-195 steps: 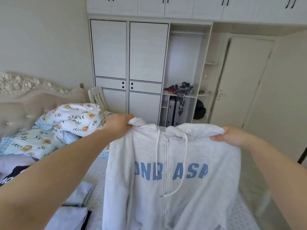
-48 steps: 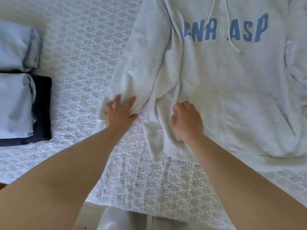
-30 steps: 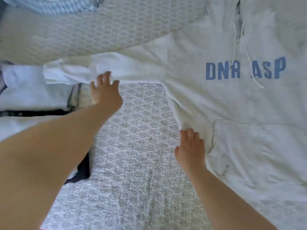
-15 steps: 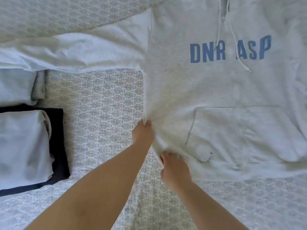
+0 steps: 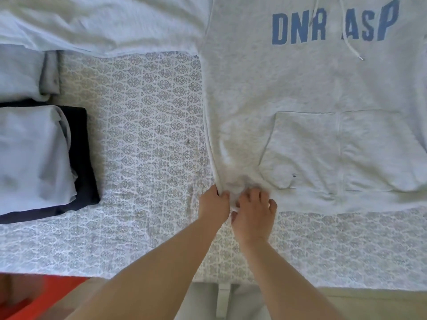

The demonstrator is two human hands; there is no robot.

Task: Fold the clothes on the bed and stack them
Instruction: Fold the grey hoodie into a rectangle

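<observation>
A view straight down onto a bed covered by a white sheet with a grey ornamental print [image 5: 147, 125]. At the far left edge lies a folded pale grey garment [image 5: 23, 72], and just below it a stack of folded clothes [image 5: 41, 158]: a pale blue-grey piece lying on top of a black one, whose dark edge shows along the right and bottom. In the bottom left corner, past the edge of the bed, there is a blurred red-orange patch [image 5: 34, 294].

A long sleeve [image 5: 104, 24] of a light grey hooded sweatshirt stretches across the top, reaching left over the sheet. The sweatshirt's body [image 5: 312, 88] lies flat, front side up, filling the right half, with blue block letters reading "DNR ASP", a white drawstring [image 5: 351, 45] and a front pouch pocket [image 5: 335, 148].

At the sweatshirt's lower left corner, two bare forearms come up from the bottom. The left hand [image 5: 212, 205] pinches the side seam at the hem. Touching it on the right, the right hand [image 5: 253, 212] has its fingers curled into the bunched hem fabric, gripping it.
</observation>
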